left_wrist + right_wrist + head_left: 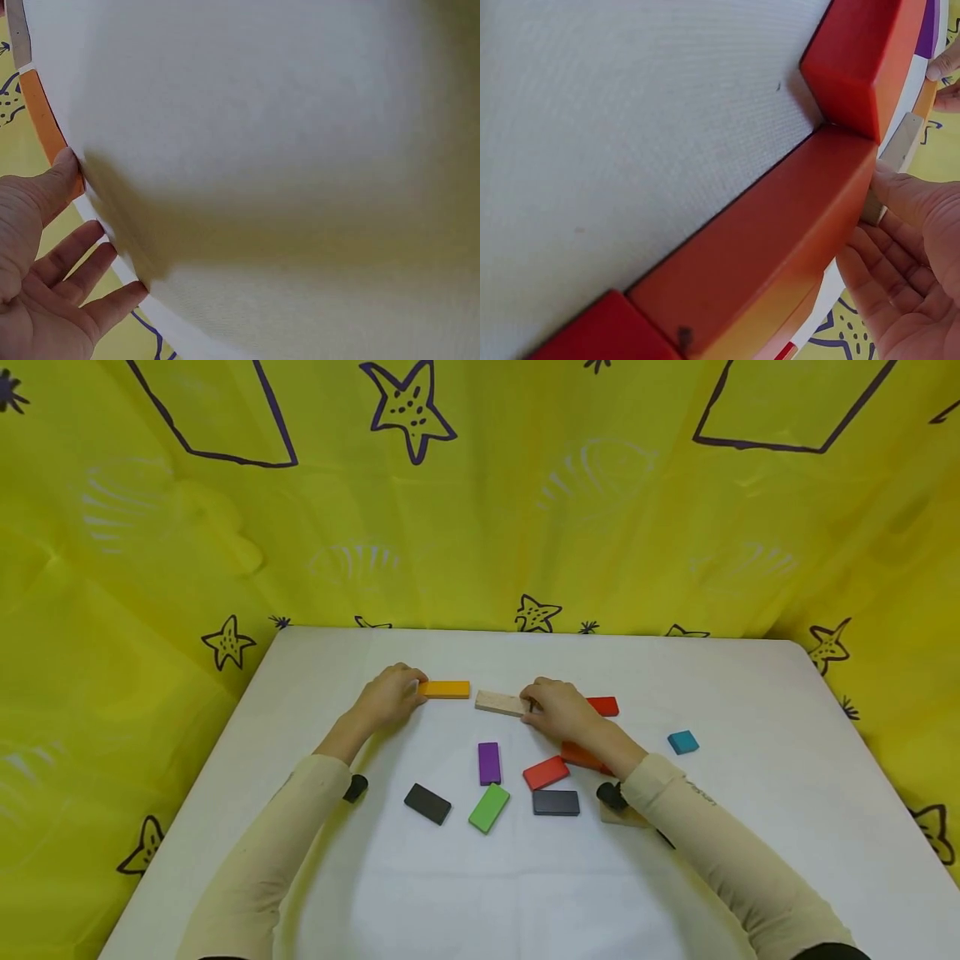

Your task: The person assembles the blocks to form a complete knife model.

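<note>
My left hand (pixel 388 695) pinches the left end of an orange block (pixel 447 690) lying flat on the far part of the white table. In the left wrist view the thumb (pixel 66 169) lies on the near face of that block. To its right, a small gap away, is a plain wooden block (pixel 497 702), set slightly askew. My right hand (pixel 561 708) holds this wooden block by its right end, thumb on the near side and fingers behind, as the right wrist view shows. A red block (pixel 604 706) sits just beyond the right hand, partly hidden by it.
Nearer lie purple (pixel 489 763), green (pixel 489 808), red (pixel 546 772), dark grey (pixel 556 802) and black (pixel 427 803) blocks. An orange-red block (pixel 582 757) and a wooden one (pixel 621 816) are partly under the right arm. Far right is a blue block (pixel 683 742). Yellow cloth (pixel 480 527) surrounds the table.
</note>
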Available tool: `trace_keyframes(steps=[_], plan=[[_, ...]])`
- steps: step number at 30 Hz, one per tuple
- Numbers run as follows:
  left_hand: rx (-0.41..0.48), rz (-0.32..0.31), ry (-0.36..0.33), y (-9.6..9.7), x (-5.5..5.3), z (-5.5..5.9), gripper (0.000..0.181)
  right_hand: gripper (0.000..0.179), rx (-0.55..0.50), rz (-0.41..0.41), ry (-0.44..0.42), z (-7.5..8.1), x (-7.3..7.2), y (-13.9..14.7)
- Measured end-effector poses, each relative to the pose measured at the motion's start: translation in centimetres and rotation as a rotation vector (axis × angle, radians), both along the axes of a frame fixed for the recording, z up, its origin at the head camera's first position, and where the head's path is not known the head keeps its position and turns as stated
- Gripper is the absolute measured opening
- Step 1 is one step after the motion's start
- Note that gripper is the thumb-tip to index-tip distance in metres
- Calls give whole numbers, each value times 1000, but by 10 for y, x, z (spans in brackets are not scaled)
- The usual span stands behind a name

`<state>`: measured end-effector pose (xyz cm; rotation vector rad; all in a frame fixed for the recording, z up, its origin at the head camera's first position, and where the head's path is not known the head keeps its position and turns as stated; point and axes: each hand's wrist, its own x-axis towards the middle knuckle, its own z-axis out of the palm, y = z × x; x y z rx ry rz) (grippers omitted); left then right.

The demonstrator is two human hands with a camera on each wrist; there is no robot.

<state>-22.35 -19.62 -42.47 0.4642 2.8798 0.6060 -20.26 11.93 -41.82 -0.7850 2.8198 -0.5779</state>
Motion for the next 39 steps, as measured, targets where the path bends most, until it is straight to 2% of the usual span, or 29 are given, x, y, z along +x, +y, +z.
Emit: trace_keyframes(steps=[6,12,19,28,35,39], plan=[[-24,-10,9,1,-1,0,33,21,9,25,-13,3,0,3],[-25,-13,3,-2,0,-2,35,31,-1,35,-48,7,-5,3],[-20,-3,7,-3,2,-5,34,18,7,77,-42,7,-15,2],[-46,16,-1,-2,1,-3,35,14,-1,116,-8,3,-25,-2],[-70,8,10,-1,-1,-1,35,17,10,74,-67,5,-29,-6],[-80,14,17,-2,-2,1,35,20,20,64,-67,7,-31,-9]])
